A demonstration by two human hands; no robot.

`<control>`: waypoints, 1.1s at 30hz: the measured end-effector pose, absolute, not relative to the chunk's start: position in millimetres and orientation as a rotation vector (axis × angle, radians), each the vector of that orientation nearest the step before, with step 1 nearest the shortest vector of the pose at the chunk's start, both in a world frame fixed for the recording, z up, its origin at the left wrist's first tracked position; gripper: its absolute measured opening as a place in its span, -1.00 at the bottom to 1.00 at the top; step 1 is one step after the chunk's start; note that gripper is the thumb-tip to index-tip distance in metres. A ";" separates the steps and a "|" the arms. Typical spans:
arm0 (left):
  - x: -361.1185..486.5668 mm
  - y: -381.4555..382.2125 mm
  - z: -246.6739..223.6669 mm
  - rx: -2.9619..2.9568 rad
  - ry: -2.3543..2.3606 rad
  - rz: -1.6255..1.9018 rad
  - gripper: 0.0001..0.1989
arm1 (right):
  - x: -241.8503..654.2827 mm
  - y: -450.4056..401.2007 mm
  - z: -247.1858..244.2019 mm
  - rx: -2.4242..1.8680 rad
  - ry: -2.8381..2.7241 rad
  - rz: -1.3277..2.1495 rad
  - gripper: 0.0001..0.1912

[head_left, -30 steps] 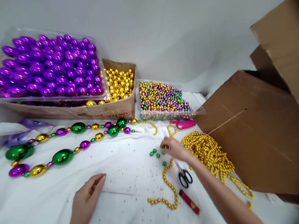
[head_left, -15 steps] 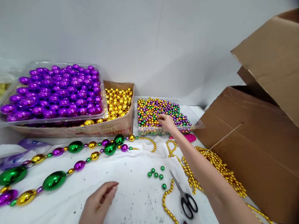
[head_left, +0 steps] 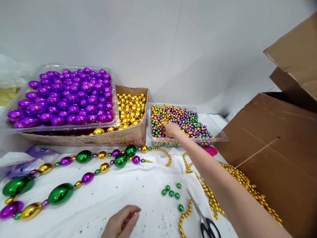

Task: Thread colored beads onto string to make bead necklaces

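My right hand (head_left: 171, 130) reaches into a clear plastic tray (head_left: 170, 141) of small gold, purple and green beads (head_left: 186, 119). Its fingers are bent together among the beads at the tray's left part, and their tips are partly hidden. Low in the view, my left hand (head_left: 122, 222) is held above the white cloth (head_left: 93, 207) with its fingers curled and the thumb close to the index finger. What lies inside that curl is too dark to make out. Several loose green beads (head_left: 172, 193) rest on the cloth to its right.
A large-bead necklace (head_left: 61, 193) lies at left. Behind it are a clear tub of purple beads (head_left: 70, 98) and a cardboard box of gold beads (head_left: 130, 109). Black-handled scissors (head_left: 209, 230), gold bead strands (head_left: 252, 188) and a big brown carton (head_left: 279, 154) occupy the right.
My right hand has moved slightly left and deeper into the small beads. My left hand has shifted a little right, still curled. The whole view has swung slightly left.
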State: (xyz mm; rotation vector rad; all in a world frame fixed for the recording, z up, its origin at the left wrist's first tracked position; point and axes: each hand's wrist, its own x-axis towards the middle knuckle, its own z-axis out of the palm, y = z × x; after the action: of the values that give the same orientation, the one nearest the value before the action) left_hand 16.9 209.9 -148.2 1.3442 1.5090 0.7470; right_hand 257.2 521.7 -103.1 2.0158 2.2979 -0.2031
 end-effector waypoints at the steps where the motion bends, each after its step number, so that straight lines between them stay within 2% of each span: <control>1: 19.1 214.4 -143.4 1.347 1.471 0.722 -0.64 | 256.1 520.1 -103.7 2.012 2.306 -0.204 -0.61; 8: 60.0 282.9 -96.8 1.413 1.104 0.764 -0.75 | 266.6 514.2 -106.3 2.033 2.464 -0.348 -0.70; 12: 79.5 349.5 -79.5 1.453 0.989 0.857 -0.88 | 274.5 517.8 -111.6 2.063 2.577 -0.555 -0.77; 15: 86.7 393.3 -71.3 1.274 0.959 0.963 -0.96 | 279.5 519.5 -112.1 2.104 2.663 -0.771 -0.80; 19: 100.5 423.5 -63.3 0.765 0.764 0.996 -0.87 | 290.1 512.4 -98.4 2.141 2.776 -1.128 -0.78; 23: 127.0 437.0 -62.9 0.374 0.684 0.977 -0.73 | 288.7 492.0 -71.2 1.964 2.906 -1.416 -0.71; 27: 149.5 445.8 -68.9 0.193 0.625 1.057 -0.65 | 271.5 467.5 -50.6 1.713 2.970 -1.474 -0.77; 33: 154.1 447.4 -76.2 0.143 0.587 1.104 -0.64 | 271.0 454.5 -44.0 1.665 2.943 -1.489 -0.58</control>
State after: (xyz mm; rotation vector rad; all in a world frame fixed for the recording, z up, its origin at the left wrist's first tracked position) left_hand 154.1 447.4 -76.2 0.1429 0.5867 1.1042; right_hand 271.0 454.5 -44.0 1.6646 2.9432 -1.4886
